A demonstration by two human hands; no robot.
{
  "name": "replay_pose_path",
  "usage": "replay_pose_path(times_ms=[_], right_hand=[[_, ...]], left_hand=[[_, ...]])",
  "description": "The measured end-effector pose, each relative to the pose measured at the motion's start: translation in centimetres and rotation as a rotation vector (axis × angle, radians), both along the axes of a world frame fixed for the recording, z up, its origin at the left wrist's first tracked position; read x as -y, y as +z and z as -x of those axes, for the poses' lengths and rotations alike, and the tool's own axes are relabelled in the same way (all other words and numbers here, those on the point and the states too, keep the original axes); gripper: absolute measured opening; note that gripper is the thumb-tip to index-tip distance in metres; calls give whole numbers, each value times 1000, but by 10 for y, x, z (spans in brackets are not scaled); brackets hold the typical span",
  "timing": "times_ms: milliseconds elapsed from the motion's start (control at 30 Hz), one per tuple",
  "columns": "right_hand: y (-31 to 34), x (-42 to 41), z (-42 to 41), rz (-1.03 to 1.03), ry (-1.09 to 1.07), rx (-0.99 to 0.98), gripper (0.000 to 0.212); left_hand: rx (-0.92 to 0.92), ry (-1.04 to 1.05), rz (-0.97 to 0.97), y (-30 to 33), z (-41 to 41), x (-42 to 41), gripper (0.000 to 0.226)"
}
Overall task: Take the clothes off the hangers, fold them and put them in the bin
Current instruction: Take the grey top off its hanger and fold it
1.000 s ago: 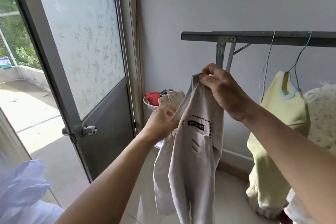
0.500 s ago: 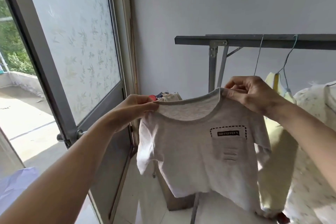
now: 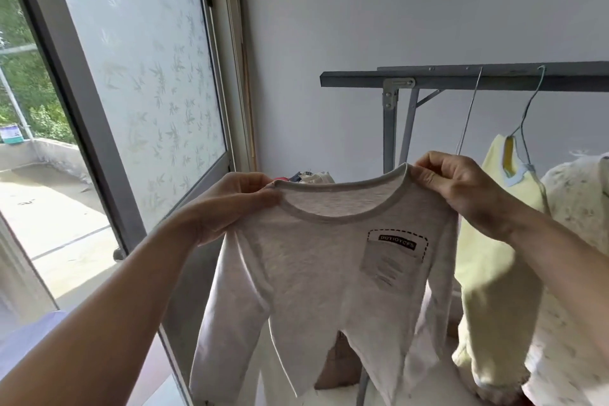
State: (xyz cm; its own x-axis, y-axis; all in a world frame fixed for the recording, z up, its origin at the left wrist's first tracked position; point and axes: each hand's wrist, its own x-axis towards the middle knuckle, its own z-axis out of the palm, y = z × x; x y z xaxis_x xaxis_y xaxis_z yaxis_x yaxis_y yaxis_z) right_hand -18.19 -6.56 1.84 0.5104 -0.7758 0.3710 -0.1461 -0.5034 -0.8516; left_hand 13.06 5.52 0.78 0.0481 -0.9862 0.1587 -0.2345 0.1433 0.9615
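My left hand (image 3: 237,204) pinches the left shoulder of the grey long-sleeved shirt (image 3: 329,273), thumb on top and fingers curled beneath the neckline. My right hand (image 3: 461,184) pinches the other shoulder, fingers folded tight over the collar edge. Both arms reach forward and hold the shirt spread in the air at chest height, front facing me, sleeves hanging down, a dashed-outline pocket with a black label on its chest. It hangs in front of the grey metal rack (image 3: 461,77), off any hanger. At the rack's right end a yellow garment (image 3: 494,241) hangs on a wire hanger (image 3: 527,109), just beside a floral-print garment (image 3: 576,273).
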Motion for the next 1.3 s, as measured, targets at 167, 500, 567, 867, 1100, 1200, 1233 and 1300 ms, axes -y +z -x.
replay_pose_path(times_ms=[167,500,567,867,1100,1200,1233,1300], right_hand=[[-7,1,-6,2,-25,-46,17],[-7,-1,-6,-197,82,141,21],[-7,0,-6,-206,72,144,20],[-24,10,-38,-122,-291,133,17],[-38,-19,-90,-67,-300,109,20],[-42,-24,-101,-48,-272,88,18],[-43,-25,-103,-51,-267,89,18],[-44,-25,-105,-50,-265,93,19]], left_hand=[[-97,207,86,-7,7,7,23],[-162,150,46,-5,0,3,34],[-123,205,53,-5,2,4,23],[34,564,19,-14,19,29,19],[-190,351,-47,-22,70,40,20],[-282,305,-65,-23,82,40,16],[-298,305,-63,-23,85,39,12],[-323,300,-64,-23,89,37,6]])
